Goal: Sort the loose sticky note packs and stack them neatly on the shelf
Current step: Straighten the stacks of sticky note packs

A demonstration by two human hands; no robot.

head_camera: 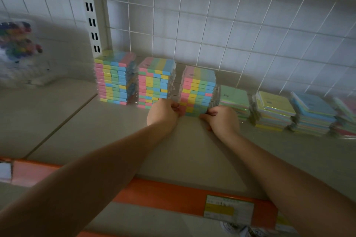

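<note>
Three tall stacks of striped sticky note packs stand on the beige shelf (100, 132): a left stack (113, 79), a middle stack (155, 81) and a right stack (198, 90). My left hand (163, 113) grips the bottom left corner of the right stack. My right hand (221, 119) grips its bottom right corner. The stack leans slightly. Lower stacks of square packs sit to the right: a green-topped stack (234, 98), a yellow-topped stack (273, 107) and a blue-topped stack (313, 111).
A wire grid back panel (231, 25) rises behind the stacks. A slotted white upright (91, 17) stands at the left. A bag of coloured items (17, 48) lies at far left. An orange shelf edge strip (173, 192) with a price label (229, 208) runs along the front.
</note>
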